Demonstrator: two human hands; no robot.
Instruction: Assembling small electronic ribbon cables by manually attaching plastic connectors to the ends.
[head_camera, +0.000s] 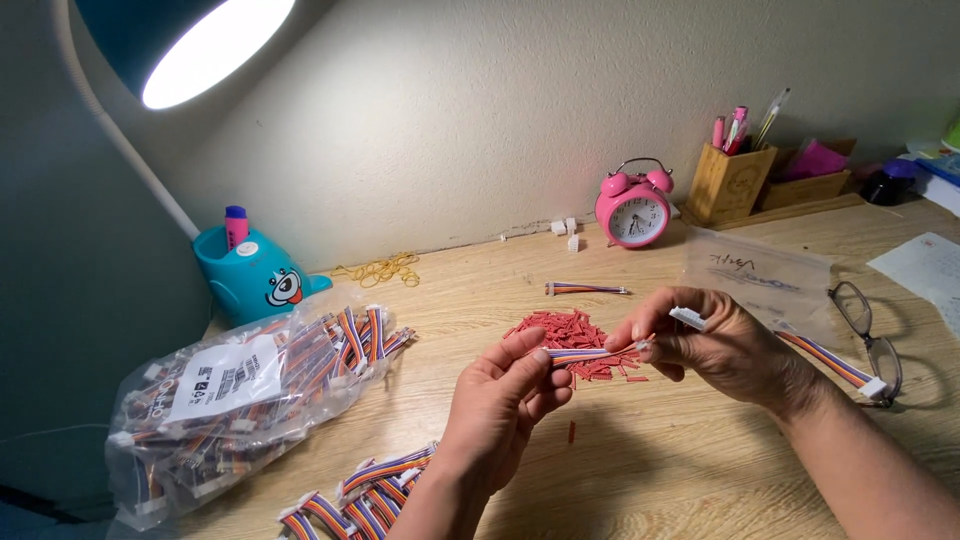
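Note:
My left hand (505, 395) pinches one end of a short multicoloured ribbon cable (580, 353) over a wooden desk (650, 460). My right hand (715, 345) grips the cable's other end between thumb and fingers, with a small white connector (688, 318) sticking out above the fingers. Just behind the cable lies a pile of small red tube pieces (570, 335). A longer ribbon cable with a white connector (835, 365) runs out from behind my right wrist.
A clear bag full of ribbon cables (240, 395) lies at the left, with several loose cables (365, 490) at the front. A single cable (587, 289), pink alarm clock (633, 210), empty clear bag (765, 275), glasses (868, 330), pen holder (733, 180), blue lamp base (250, 275) and yellow rubber bands (385, 269) sit further back.

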